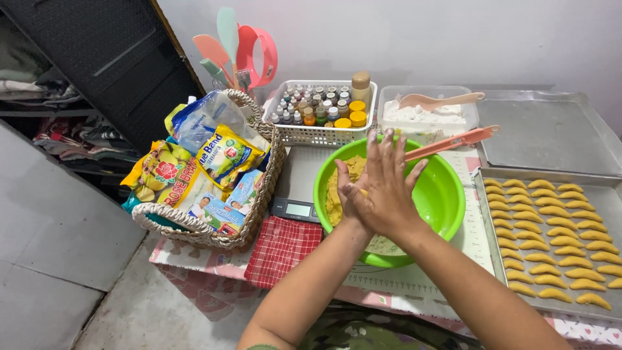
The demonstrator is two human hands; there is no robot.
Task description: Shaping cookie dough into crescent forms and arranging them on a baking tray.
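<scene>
My right hand [392, 191] and my left hand [345, 194] are pressed palm to palm, fingers straight and pointing up, above the near-left side of a green plastic bowl [447, 194]. Whatever lies between the palms is hidden. Yellow-brown dough [334, 198] sits in the bowl's left part. An orange spatula [453, 141] rests across the bowl's far rim. To the right, a metal tray [484, 201] carries several rows of yellow crescent-shaped dough pieces [551, 240].
A digital scale [295, 209] stands left of the bowl, with a red checked cloth [282, 249] in front of it. A wicker basket [194, 223] of packets is at the left. Behind are a white basket of small bottles [317, 110], a flour tub [424, 116] and an empty metal tray [551, 129].
</scene>
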